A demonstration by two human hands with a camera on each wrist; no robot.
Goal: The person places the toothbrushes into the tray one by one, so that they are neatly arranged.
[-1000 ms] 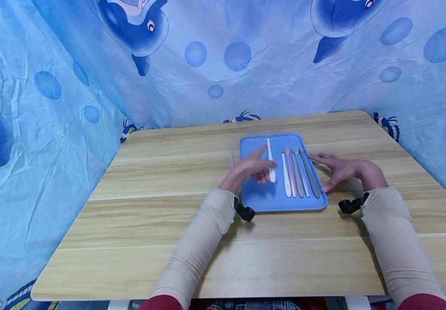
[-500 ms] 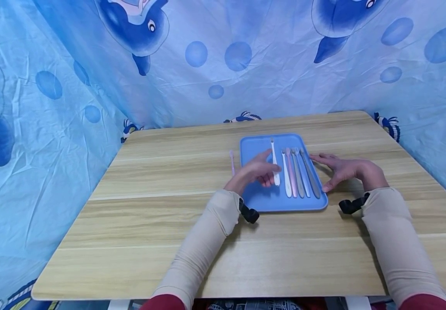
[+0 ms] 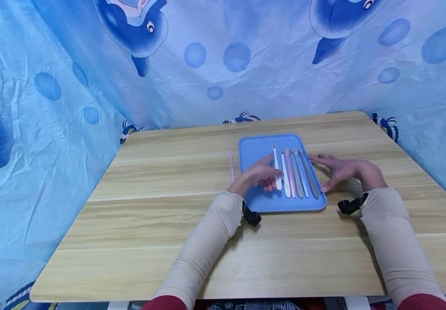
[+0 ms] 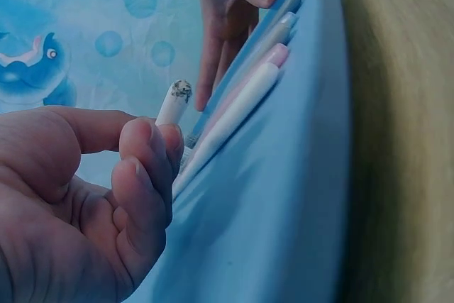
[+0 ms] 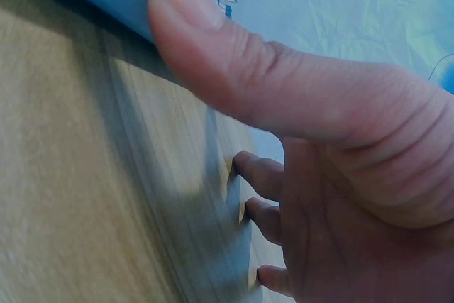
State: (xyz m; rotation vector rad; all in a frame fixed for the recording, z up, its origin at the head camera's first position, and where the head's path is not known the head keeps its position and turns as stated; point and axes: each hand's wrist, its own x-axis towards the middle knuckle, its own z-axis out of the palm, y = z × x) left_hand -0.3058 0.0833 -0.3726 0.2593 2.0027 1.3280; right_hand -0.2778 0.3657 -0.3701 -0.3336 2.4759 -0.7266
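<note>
My left hand [image 3: 260, 174] pinches a white toothbrush [image 3: 279, 184] between thumb and fingers, over the blue tray [image 3: 285, 210]. In the left wrist view, its handle end [image 4: 170, 108], with a dark speckled mark, sticks out past the fingertips. Just right of it, several toothbrushes lie side by side in the tray: a white one [image 3: 286, 181], a pink one [image 3: 291, 178], then grey and blue ones, with a dark grey one [image 3: 313, 183] outermost. At the tray's right side, my right hand [image 3: 347, 170] is spread, its thumb [image 5: 191, 26] against the rim.
A pink toothbrush [image 3: 232, 165] lies on the wooden table [image 3: 160, 224] left of the tray, partly hidden behind my left forearm. A blue curtain [image 3: 207, 77] with dolphin prints hangs behind the table and along its sides.
My left hand has carried the white toothbrush right and toward me, close beside the row of toothbrushes. My right hand has stayed at the tray's edge.
</note>
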